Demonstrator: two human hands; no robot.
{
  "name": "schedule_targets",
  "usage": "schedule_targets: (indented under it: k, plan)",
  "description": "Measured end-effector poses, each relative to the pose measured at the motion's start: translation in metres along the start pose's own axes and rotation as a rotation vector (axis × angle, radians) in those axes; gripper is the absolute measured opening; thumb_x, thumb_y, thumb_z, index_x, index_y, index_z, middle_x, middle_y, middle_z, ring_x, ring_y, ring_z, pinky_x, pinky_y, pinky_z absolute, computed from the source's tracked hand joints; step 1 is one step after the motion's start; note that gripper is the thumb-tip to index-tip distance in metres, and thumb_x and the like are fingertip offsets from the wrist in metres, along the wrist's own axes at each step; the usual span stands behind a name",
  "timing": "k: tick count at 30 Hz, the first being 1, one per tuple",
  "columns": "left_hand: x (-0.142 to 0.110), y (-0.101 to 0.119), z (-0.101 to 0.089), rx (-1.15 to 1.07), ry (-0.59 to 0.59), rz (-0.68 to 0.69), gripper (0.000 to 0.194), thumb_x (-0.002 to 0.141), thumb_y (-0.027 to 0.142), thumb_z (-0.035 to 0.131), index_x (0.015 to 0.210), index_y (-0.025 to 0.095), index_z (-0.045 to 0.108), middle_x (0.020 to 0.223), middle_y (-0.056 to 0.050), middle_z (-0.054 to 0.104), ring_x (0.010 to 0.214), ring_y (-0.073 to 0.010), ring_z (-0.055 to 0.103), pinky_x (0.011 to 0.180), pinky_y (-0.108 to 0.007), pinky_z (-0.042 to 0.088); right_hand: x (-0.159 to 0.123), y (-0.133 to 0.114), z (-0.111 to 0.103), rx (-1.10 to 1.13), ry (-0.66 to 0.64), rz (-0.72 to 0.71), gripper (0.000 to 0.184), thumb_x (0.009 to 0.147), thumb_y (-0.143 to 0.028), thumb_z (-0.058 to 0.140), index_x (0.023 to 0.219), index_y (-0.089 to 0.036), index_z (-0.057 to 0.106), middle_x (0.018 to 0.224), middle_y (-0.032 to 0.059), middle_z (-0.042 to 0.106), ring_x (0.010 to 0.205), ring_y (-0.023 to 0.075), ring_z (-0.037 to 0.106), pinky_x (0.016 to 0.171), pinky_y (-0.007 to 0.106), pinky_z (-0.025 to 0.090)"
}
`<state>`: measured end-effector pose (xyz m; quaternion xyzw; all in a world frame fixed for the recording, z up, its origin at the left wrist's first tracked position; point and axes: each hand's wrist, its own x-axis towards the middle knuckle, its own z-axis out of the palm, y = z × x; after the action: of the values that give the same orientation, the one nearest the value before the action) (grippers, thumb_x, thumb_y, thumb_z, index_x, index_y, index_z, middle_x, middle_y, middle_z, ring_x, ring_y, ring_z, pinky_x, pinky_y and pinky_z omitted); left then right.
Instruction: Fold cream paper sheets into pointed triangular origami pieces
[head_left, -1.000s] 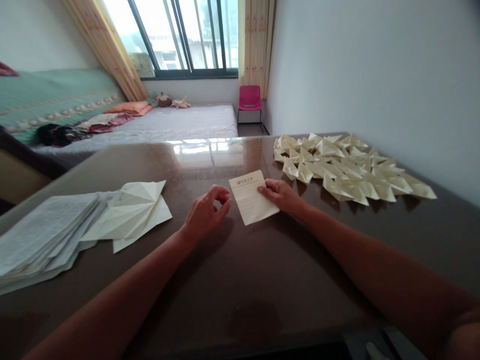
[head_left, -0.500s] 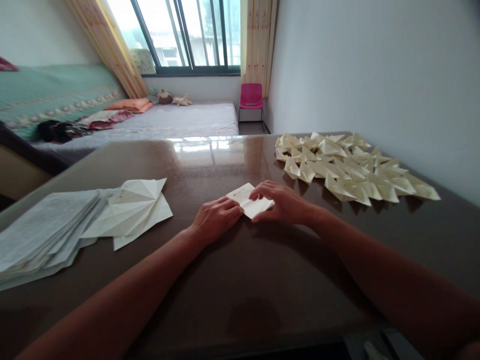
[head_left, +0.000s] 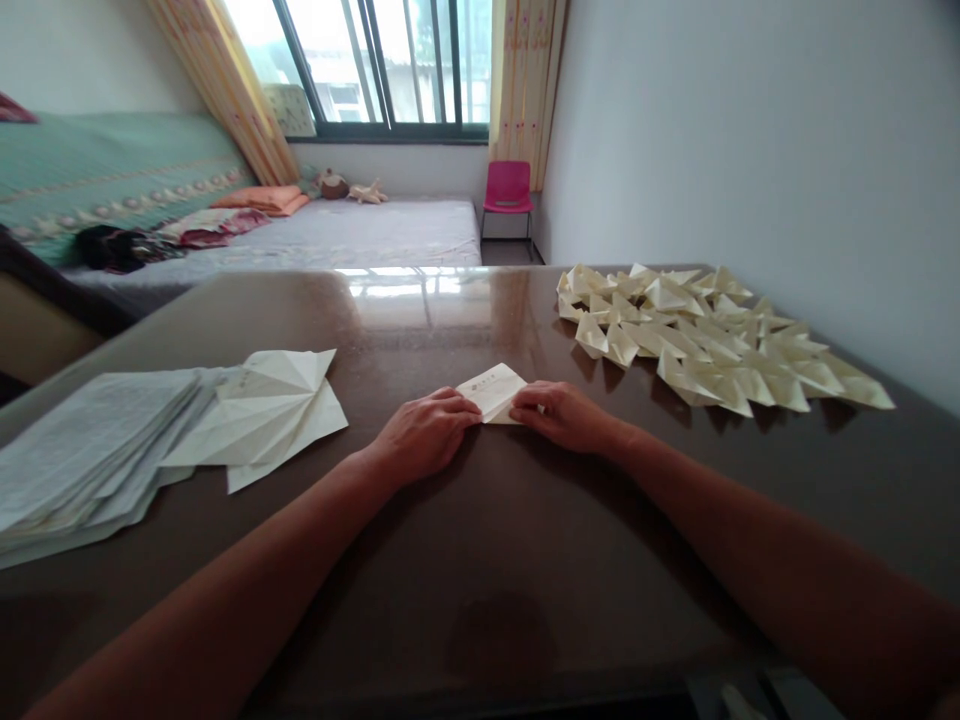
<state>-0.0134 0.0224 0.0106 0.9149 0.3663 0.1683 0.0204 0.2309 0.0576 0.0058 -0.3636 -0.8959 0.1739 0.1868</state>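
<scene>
A small folded sheet of cream paper point(head_left: 491, 388) with faint printing near its top lies on the brown table in front of me. My left hand point(head_left: 429, 428) is closed at the paper's left corner, its fingertips on the edge. At the right corner, my right hand point(head_left: 564, 412) pinches the paper between thumb and curled fingers. The near edge of the paper shows a fold between the two hands. The undersides of the fingers are hidden.
Folded paper pieces point(head_left: 697, 335) sit clustered at the table's right. On the left are a stack of printed sheets point(head_left: 97, 440) and creased cream sheets point(head_left: 277, 410). Beyond the glossy table point(head_left: 420, 580) stand a bed point(head_left: 390, 228) and a pink chair point(head_left: 508, 188). A wall point(head_left: 750, 130) borders the right.
My right hand has gone from loosely spread over the paper to pinching its right corner. The paper's near edge now looks folded upward. My left hand stays at the left corner.
</scene>
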Motion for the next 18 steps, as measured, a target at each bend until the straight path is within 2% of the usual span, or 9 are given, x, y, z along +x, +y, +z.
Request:
schedule_targets:
  k: [3, 6, 18]
  plan:
    - [0.0, 0.0, 0.0, 0.018, -0.01, 0.008, 0.035, 0.089, 0.015, 0.04, 0.105, 0.022, 0.07, 0.109, -0.002, 0.07, 0.102, -0.018, 0.059, 0.089, -0.032, 0.052, 0.001, -0.003, 0.008, -0.092, 0.033, 0.151, 0.028, 0.092, -0.037, 0.047, 0.079, -0.019, 0.062, 0.075, 0.0024, 0.063, 0.067, 0.0128, 0.054, 0.062, 0.023, 0.034]
    - [0.001, 0.001, 0.0, 0.042, -0.022, 0.018, 0.034, 0.09, 0.016, 0.04, 0.104, 0.021, 0.07, 0.109, -0.002, 0.07, 0.103, -0.019, 0.059, 0.088, -0.033, 0.052, 0.002, -0.008, 0.01, -0.172, 0.029, 0.228, 0.028, 0.091, -0.041, 0.047, 0.079, -0.02, 0.061, 0.077, 0.0025, 0.065, 0.067, 0.0133, 0.055, 0.06, 0.024, 0.031]
    - [0.002, 0.005, -0.004, 0.087, -0.06, -0.018, 0.03, 0.091, 0.017, 0.038, 0.102, 0.018, 0.067, 0.104, -0.005, 0.069, 0.099, -0.0191, 0.059, 0.084, -0.031, 0.051, 0.008, -0.018, 0.006, -0.265, -0.006, 0.336, 0.025, 0.088, -0.042, 0.051, 0.08, -0.021, 0.06, 0.075, 0.0012, 0.068, 0.066, 0.0141, 0.059, 0.058, 0.025, 0.029]
